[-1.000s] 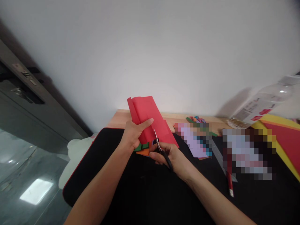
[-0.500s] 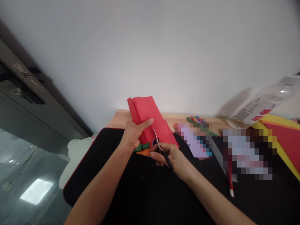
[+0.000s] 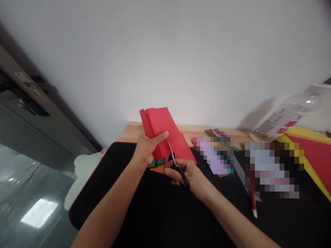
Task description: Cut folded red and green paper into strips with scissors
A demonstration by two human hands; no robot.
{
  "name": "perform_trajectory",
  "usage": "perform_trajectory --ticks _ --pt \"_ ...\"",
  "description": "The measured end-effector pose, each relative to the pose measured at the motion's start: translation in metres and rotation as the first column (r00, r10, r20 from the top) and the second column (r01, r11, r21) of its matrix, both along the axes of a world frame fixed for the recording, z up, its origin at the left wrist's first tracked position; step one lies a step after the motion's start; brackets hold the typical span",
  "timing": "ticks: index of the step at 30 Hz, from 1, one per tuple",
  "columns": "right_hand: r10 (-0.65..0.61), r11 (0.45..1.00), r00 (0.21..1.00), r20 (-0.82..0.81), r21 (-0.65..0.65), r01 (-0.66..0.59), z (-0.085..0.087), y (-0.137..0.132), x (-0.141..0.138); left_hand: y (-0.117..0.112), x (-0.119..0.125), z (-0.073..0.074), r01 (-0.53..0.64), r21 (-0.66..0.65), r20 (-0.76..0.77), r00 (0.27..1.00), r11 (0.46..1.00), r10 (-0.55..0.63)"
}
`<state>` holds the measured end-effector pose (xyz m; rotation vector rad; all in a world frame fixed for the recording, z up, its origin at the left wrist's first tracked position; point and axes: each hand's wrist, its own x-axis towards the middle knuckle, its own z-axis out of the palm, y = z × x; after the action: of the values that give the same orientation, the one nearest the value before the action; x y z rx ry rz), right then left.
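Note:
A folded sheet of red paper (image 3: 165, 120) is held up in front of the wall, its left edge bent over. My left hand (image 3: 148, 146) is closed on its lower left part, thumb lying across the front. In my right hand (image 3: 184, 172) is a pair of black-handled scissors (image 3: 171, 151), fingers wrapped round the handles. The blades point up and to the left and lie against the red paper, just below my left thumb. Beneath the paper, green paper (image 3: 155, 163) and orange paper (image 3: 158, 169) show in part on the black mat.
A black mat (image 3: 103, 186) covers most of the wooden table (image 3: 131, 130) against the wall. To the right are purple paper (image 3: 209, 156), a ruler (image 3: 241, 172), a red pencil-like stick (image 3: 253, 199), a clear bottle (image 3: 289, 115) and yellow and red sheets (image 3: 312, 151). Some items are pixelated.
Almost nothing differs. The view has shifted very slightly, and both hands, the red paper and the scissors keep nearly the same positions.

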<state>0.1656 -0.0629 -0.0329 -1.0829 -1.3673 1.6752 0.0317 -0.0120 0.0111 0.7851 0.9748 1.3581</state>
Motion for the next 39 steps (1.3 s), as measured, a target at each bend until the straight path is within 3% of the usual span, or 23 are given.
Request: perform_trajectory --ticks 21,31,39 --pt "0.002 1.000 1.000 0.029 0.031 -0.003 -0.0038 0.0013 0.0009 0.0016 -0.0006 0.0004 -0.026 -0.013 -0.029 0.999 1.000 0.026" --pt "-0.010 0.999 0.996 -0.085 0.032 0.013 0.0005 0.0004 -0.0006 -0.0047 0.0036 0.0011 0.035 0.011 -0.106 0.994 0.999 -0.034" --pt "-0.024 0.999 0.999 -0.039 0.040 0.025 -0.0040 0.0008 0.0004 -0.0049 0.0032 -0.0002 0.040 0.013 -0.115 0.993 0.999 -0.038"
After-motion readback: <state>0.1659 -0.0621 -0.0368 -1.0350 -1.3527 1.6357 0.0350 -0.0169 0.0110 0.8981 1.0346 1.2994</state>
